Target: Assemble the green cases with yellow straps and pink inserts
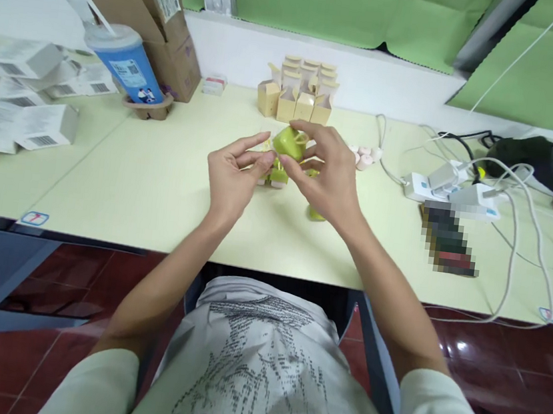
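A small, rounded yellow-green piece (287,142) is held above the table between my hands. The fingers and thumb of my right hand (325,169) close round its right side, where a thin pale loop shows. My left hand (237,174) pinches thumb to fingers at the lower left of the piece; what is in that pinch is too small to make out. Behind and below the hands lie more yellow-green pieces (278,175) with whitish bottoms, partly covered by my fingers. Another yellow-green piece (316,214) rests under my right wrist, half hidden.
Small open cream boxes (296,105) stand in rows by the wall. Pale pink and white pieces (363,156) lie right of my hands. Left are a blue cup (136,72), a cardboard box (177,54) and white boxes (44,125). Right are a power strip (420,186) and cables.
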The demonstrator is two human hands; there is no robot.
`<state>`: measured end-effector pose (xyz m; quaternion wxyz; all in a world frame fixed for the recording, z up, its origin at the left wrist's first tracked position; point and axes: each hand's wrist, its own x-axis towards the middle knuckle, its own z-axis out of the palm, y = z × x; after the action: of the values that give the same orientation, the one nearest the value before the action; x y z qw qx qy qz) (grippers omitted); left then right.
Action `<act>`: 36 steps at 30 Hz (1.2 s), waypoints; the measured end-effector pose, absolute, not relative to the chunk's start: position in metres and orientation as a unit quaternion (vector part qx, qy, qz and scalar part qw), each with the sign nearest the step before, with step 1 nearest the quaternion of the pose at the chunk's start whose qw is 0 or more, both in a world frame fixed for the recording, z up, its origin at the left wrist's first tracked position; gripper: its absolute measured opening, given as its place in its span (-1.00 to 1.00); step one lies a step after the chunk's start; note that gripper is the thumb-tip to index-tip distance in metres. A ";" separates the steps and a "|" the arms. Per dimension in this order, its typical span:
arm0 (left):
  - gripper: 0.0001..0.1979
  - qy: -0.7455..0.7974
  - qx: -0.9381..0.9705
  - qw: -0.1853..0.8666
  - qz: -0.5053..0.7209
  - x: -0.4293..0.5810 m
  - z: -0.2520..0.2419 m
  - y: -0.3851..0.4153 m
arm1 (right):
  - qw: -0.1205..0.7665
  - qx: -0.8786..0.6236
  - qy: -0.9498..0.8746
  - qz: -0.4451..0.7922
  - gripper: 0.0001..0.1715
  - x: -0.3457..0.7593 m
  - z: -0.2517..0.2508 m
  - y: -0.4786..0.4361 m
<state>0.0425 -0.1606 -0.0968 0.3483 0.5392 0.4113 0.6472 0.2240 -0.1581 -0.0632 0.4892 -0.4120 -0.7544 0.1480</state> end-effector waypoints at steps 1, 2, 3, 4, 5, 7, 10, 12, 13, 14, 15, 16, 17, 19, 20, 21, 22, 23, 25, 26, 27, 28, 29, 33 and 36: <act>-0.42 0.413 0.546 0.339 0.644 0.038 -0.094 -0.160 | 0.473 -0.410 -0.768 0.131 -0.42 0.223 -0.058 -0.152; -0.45 0.413 0.555 0.332 0.641 0.034 -0.090 -0.160 | 0.461 -0.409 -0.777 0.125 -0.43 0.224 -0.052 -0.146; -0.47 0.412 0.565 0.326 0.636 0.029 -0.085 -0.159 | 0.454 -0.407 -0.782 0.127 -0.43 0.227 -0.048 -0.140; -0.49 0.411 0.579 0.324 0.625 0.024 -0.080 -0.158 | 0.451 -0.405 -0.784 0.131 -0.43 0.231 -0.044 -0.133; -0.51 0.411 0.598 0.326 0.606 0.020 -0.075 -0.154 | 0.446 -0.403 -0.788 0.132 -0.43 0.237 -0.042 -0.125; -0.59 0.414 0.641 0.329 0.556 0.009 -0.068 -0.141 | 0.429 -0.407 -0.798 0.119 -0.47 0.253 -0.042 -0.110; -0.81 0.430 0.685 0.278 0.518 -0.006 -0.072 -0.109 | 0.386 -0.429 -0.813 0.079 -0.62 0.275 -0.054 -0.091; -0.87 0.441 0.697 0.236 0.513 -0.014 -0.086 -0.087 | 0.361 -0.439 -0.820 0.066 -0.66 0.281 -0.067 -0.085; -0.87 0.448 0.700 0.239 0.502 -0.017 -0.096 -0.078 | 0.347 -0.442 -0.825 0.063 -0.66 0.282 -0.073 -0.085; -0.86 0.458 0.696 0.254 0.491 -0.019 -0.105 -0.071 | 0.329 -0.444 -0.831 0.059 -0.65 0.281 -0.078 -0.086; -0.84 0.469 0.690 0.269 0.481 -0.021 -0.114 -0.067 | 0.310 -0.447 -0.838 0.054 -0.64 0.279 -0.082 -0.088; -0.83 0.479 0.689 0.276 0.469 -0.022 -0.121 -0.065 | 0.289 -0.451 -0.843 0.047 -0.63 0.277 -0.085 -0.090; -0.83 0.488 0.691 0.276 0.456 -0.022 -0.127 -0.064 | 0.268 -0.459 -0.846 0.038 -0.61 0.275 -0.088 -0.092; -0.84 0.498 0.707 0.260 0.430 -0.020 -0.133 -0.066 | 0.230 -0.479 -0.847 0.022 -0.57 0.272 -0.090 -0.095; -0.84 0.501 0.714 0.253 0.419 -0.019 -0.134 -0.068 | 0.215 -0.488 -0.846 0.015 -0.55 0.271 -0.091 -0.096; -0.84 0.504 0.717 0.249 0.412 -0.018 -0.134 -0.069 | 0.202 -0.495 -0.845 0.010 -0.54 0.270 -0.092 -0.096; -0.83 0.506 0.717 0.249 0.410 -0.018 -0.134 -0.070 | 0.192 -0.497 -0.846 0.005 -0.54 0.270 -0.092 -0.095; -0.83 0.507 0.715 0.249 0.411 -0.017 -0.133 -0.070 | 0.186 -0.496 -0.848 0.001 -0.53 0.269 -0.093 -0.095; -0.84 0.508 0.711 0.253 0.416 -0.016 -0.132 -0.070 | 0.178 -0.492 -0.852 -0.002 -0.51 0.267 -0.095 -0.094; -0.84 0.507 0.709 0.256 0.418 -0.016 -0.133 -0.069 | 0.176 -0.491 -0.853 -0.002 -0.49 0.266 -0.095 -0.094; -0.84 0.507 0.707 0.259 0.420 -0.016 -0.133 -0.069 | 0.173 -0.493 -0.853 -0.001 -0.47 0.264 -0.096 -0.094; -0.84 0.507 0.706 0.262 0.420 -0.016 -0.134 -0.068 | 0.170 -0.496 -0.851 0.000 -0.47 0.263 -0.095 -0.094; -0.84 0.507 0.705 0.262 0.420 -0.016 -0.135 -0.068 | 0.167 -0.501 -0.849 0.000 -0.46 0.262 -0.095 -0.094; -0.82 0.515 0.704 0.255 0.417 -0.016 -0.137 -0.066 | 0.158 -0.521 -0.839 0.001 -0.45 0.259 -0.093 -0.094; -0.82 0.514 0.702 0.264 0.416 -0.016 -0.138 -0.066 | 0.159 -0.524 -0.837 0.003 -0.45 0.258 -0.093 -0.093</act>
<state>-0.0162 -0.0657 -0.1379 0.2642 0.7023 0.5137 0.4160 0.2584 -0.0927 -0.0925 0.1592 -0.5237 -0.8369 0.0030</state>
